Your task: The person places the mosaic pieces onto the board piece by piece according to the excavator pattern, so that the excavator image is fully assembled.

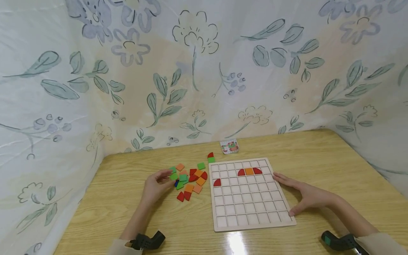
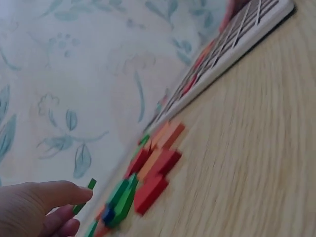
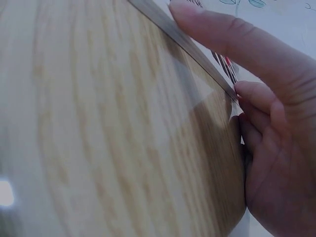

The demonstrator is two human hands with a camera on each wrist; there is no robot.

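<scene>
Over the left side of the tile heap, my left hand (image 1: 155,186) pinches a thin green tile (image 2: 85,196) between thumb and fingers. Green, red and orange tiles (image 1: 189,188) lie loosely overlapped under and beside it, with a dark blue piece near the fingertips. My right hand (image 1: 311,196) rests along the right edge of the pale gridded board (image 1: 251,228), thumb by the lower corner and extended fingers farther up. On the board, two red quarter-round pieces flank an orange square (image 1: 249,171) near the top; another red quarter-round (image 1: 217,182) sits at the left edge.
A small printed pattern card (image 1: 229,146) lies behind the board. Just off the board's top left corner are a red quarter-round (image 1: 210,154) and a green square (image 1: 211,160). Floral cloth (image 1: 197,71) hangs around the wooden table (image 1: 121,198).
</scene>
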